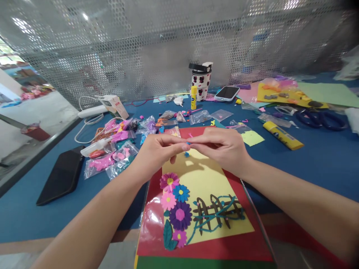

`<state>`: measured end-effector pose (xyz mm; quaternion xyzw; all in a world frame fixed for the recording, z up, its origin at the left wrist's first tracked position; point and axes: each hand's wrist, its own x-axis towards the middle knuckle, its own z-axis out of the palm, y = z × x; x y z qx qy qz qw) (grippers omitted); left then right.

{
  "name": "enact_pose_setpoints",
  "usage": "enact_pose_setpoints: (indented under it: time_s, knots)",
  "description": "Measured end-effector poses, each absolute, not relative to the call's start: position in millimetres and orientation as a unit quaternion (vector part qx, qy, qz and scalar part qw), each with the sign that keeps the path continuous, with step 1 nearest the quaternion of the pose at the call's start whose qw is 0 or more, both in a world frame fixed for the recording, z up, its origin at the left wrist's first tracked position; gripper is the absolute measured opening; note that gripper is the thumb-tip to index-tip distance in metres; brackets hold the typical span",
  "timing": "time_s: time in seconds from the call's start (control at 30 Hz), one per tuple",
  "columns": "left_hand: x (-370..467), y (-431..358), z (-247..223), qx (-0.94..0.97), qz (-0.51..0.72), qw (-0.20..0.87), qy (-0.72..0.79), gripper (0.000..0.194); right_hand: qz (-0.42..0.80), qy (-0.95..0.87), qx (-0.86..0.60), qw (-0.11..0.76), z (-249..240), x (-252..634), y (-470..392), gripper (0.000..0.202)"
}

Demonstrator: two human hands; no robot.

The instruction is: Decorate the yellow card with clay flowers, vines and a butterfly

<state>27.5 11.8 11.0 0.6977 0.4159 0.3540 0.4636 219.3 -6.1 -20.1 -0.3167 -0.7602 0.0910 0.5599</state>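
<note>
Perforated metal (157, 63) backs the blue counter (316, 166). Mid-frame, above the yellow sheet (198, 179), the left hand (157, 153) and right hand (227, 145) share a grip pinched nearly closed on a small blue piece (188, 143) — light, even fingertip pressure would probably suit it best.

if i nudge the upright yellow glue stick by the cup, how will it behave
The glue stick would probably tip easily, being tall and narrow-based. Once down, its rounded body looks apt to roll. It seems likely to feel stiff, given its straight, tube-like sides.
</note>
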Motion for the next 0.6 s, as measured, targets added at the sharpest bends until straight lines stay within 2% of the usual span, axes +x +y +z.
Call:
enact_pose_setpoints:
  time_s: [0.13,0.3,0.6]
  knots:
    - [26.8,13.7,8.6,0.671,0.356,0.494,0.423,0.03,0.101,-0.751,-0.32,0.569,-19.3,220.1,-5.0,0.012]
    - [30.6,11.5,10.4,0.67,0.37,0.486,0.423,0.017,0.082,-0.755,-0.332,0.56,-19.2,219.6,-5.8,0.012]
    - [33.3,8.4,10.0,0.662,0.348,0.505,0.431,0.02,0.027,-0.779,-0.318,0.539,-25.7,222.7,-4.0,0.016]
